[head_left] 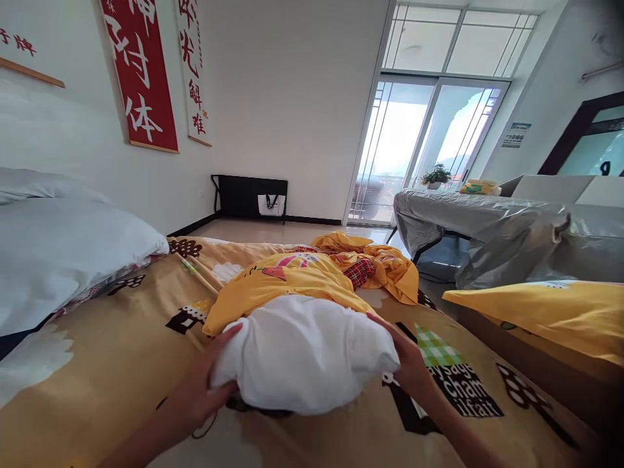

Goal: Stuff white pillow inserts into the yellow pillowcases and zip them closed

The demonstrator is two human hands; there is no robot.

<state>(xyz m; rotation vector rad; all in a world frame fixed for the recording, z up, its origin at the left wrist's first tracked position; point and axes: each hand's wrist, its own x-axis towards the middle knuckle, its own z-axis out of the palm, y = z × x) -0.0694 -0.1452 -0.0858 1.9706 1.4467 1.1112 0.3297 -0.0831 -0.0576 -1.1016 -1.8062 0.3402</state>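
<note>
A white pillow [312, 354] lies on the bed in front of me, its far part inside a yellow pillowcase [287, 276] with a printed pattern. The near end of the pillow sticks out of the case. My left hand [214, 370] grips the pillow's left corner, thumb below and fingers on top. At the right side, my right hand [402, 351] holds the pillow near the edge of the pillowcase; some of its fingers are hidden behind the pillow.
Beyond the case, crumpled yellow fabric [390, 266] with red plaid lies on the patterned bedsheet [146, 351]. White pillows [73, 253] are at the left. A yellow pillow [550, 312] sits at the right. Farther back stands a plastic-covered table [478, 211].
</note>
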